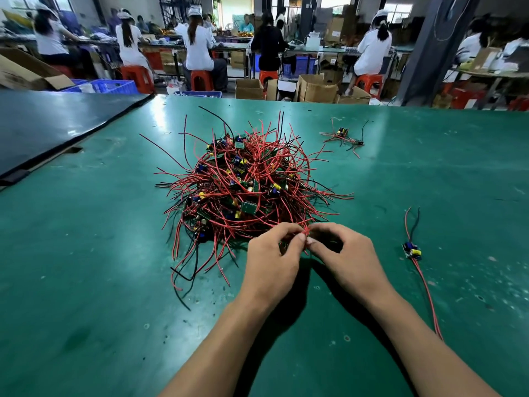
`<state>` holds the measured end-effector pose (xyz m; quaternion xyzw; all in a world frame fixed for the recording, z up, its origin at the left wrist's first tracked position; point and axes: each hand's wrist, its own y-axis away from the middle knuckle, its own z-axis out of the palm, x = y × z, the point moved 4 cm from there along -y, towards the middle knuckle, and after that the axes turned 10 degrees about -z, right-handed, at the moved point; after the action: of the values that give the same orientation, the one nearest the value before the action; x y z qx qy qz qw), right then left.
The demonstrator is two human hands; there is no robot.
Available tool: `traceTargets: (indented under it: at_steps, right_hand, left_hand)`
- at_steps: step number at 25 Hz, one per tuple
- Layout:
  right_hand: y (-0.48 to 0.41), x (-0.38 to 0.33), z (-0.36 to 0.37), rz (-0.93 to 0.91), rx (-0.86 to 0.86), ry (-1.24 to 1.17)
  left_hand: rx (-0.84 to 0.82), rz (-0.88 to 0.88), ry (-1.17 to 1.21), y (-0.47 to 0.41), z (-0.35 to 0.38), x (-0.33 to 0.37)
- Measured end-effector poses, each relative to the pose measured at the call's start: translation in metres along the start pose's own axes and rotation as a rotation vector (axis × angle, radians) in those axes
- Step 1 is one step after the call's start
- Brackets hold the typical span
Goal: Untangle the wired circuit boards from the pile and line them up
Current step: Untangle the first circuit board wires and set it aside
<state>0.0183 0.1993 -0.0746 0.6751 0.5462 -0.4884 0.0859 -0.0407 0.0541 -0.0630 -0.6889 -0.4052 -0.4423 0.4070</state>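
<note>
Green mat (86,282) covers the bench; both my forearms come in over it from the bottom edge. Left hand (272,259) and right hand (347,259) are close together, knuckles up, at the near rim of the pile (243,190). Both hands are curled. Left thumb and forefinger pinch a red wire (305,232); right fingertips meet the same wire at the same spot, pinching too. Other fingers of each hand are bent in loosely. Whether a board hangs on that wire, cannot tell: my hands hide it.

To my right, on the mat and well apart from the pile, one board (412,250) lies alone. It has blue and yellow parts, a red and a black lead running away from me, and a red pair trailing back past my right forearm.

Pile sits mid-bench, straight ahead: a mound of red and black wires with small green boards and blue and yellow parts poking through, loose ends sticking out all round. Far right beyond it is a small cluster (343,136) of wired boards, apart from the mound. Far left, a dark panel (57,124) lies along the mat's edge.

Past the bench: cardboard boxes (317,88), blue crates (106,86), red stools (201,80), people (197,44) seated with backs to me at long tables.
</note>
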Motion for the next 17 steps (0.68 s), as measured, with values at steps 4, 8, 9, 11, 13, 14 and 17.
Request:
traceTargets:
  at_steps: [4, 8, 9, 11, 13, 14, 17]
  right_hand:
    - [0.002, -0.007, 0.001, -0.022, 0.065, -0.093]
    - [0.005, -0.005, 0.005, -0.013, 0.023, -0.073]
    - [0.005, -0.005, 0.005, -0.015, 0.017, -0.059]
    - [0.005, -0.005, 0.005, -0.016, 0.008, -0.038]
    - [0.005, -0.006, 0.005, -0.012, 0.007, -0.031]
    - [0.005, -0.006, 0.005, -0.009, 0.010, -0.031]
    - [0.005, -0.005, 0.005, -0.003, 0.012, -0.045]
  left_hand:
    - [0.247, 0.041, 0.080, 0.004, -0.014, 0.009]
    - [0.411, -0.241, 0.265, -0.009, -0.033, -0.007]
    - [0.373, -0.298, 0.289, -0.013, -0.034, -0.011]
    - [0.313, -0.332, 0.324, -0.016, -0.035, -0.014]
    - [0.300, -0.336, 0.358, -0.016, -0.037, -0.013]
    - [0.298, -0.348, 0.369, -0.017, -0.037, -0.013]
    - [0.228, -0.441, 0.484, -0.017, -0.032, -0.014]
